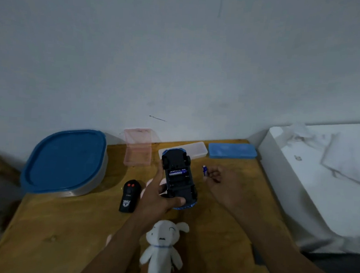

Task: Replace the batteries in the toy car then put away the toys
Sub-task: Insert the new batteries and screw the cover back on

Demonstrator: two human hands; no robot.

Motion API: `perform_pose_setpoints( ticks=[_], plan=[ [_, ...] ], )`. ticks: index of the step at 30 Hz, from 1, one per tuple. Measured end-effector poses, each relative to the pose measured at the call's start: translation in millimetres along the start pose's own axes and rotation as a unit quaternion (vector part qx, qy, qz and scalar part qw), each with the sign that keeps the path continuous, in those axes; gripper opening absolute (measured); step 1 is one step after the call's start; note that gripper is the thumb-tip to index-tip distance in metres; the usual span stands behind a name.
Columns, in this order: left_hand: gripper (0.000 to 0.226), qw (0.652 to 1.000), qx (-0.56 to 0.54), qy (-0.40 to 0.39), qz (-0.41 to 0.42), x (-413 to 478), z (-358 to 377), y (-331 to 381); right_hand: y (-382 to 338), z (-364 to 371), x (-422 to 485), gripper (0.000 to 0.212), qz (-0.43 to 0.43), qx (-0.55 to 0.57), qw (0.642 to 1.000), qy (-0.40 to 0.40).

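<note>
My left hand (160, 196) holds a blue toy car (178, 179) upside down above the wooden table (62, 224). Its black underside faces up with the battery bay open, and one blue battery (176, 172) lies in the bay. To the right of the car, my right hand (220, 181) pinches a second blue battery (204, 170) upright between fingertips. A black remote control (129, 196) lies on the table left of my left hand. In front of my arms lies a white plush toy (162, 248), face up.
A large container with a blue lid (66, 160) stands at the back left. An open pink box (138, 152) leans on the wall. A clear case (197, 149) and a blue case (231, 150) lie at the back. A white surface (321, 167) borders the table's right side.
</note>
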State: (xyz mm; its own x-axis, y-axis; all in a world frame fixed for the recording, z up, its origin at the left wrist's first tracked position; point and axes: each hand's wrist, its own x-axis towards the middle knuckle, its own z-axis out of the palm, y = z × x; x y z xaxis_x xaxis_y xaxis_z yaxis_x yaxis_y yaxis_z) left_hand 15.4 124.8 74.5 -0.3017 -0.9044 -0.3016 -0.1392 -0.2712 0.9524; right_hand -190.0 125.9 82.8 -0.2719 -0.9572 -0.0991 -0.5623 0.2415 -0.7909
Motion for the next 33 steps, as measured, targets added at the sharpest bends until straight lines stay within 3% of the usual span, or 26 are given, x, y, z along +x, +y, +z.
perform_pose_setpoints(
  ticks=[4, 8, 13, 17, 23, 29, 33],
  plan=[
    [0.118, 0.999, -0.007, -0.038, 0.027, -11.9, 4.4, -1.7, -10.5, -13.0, -33.7, 0.037, -0.024, 0.066, 0.997, 0.035],
    [0.107, 0.997, -0.004, -0.050, 0.052, -27.9, 10.9, -6.6, -13.7, -18.4, -61.3, 0.030, -0.038, 0.076, 0.995, 0.049],
    [0.111, 0.997, -0.009, -0.066, 0.051, -46.1, 13.5, -5.5, -27.2, -16.0, -79.5, 0.021, -0.023, 0.160, 0.985, 0.060],
    [0.117, 0.998, -0.013, -0.055, 0.035, -48.7, 11.7, 1.7, -44.0, -13.4, -77.7, 0.016, -0.043, 0.130, 0.989, 0.057],
    [0.114, 0.998, -0.044, -0.050, 0.003, -46.9, 15.2, 14.6, -61.5, -9.4, -69.5, 0.020, -0.157, -0.003, 0.987, 0.026],
    [0.114, 0.998, -0.054, -0.019, -0.013, -47.8, 20.0, 16.9, -59.6, -9.0, -58.6, 0.027, -0.306, -0.159, 0.937, -0.059],
    [0.114, 0.998, -0.056, 0.001, -0.034, -47.8, 17.5, 13.4, -57.6, -5.9, -51.5, 0.030, -0.311, -0.194, 0.927, -0.071]
  ],
)
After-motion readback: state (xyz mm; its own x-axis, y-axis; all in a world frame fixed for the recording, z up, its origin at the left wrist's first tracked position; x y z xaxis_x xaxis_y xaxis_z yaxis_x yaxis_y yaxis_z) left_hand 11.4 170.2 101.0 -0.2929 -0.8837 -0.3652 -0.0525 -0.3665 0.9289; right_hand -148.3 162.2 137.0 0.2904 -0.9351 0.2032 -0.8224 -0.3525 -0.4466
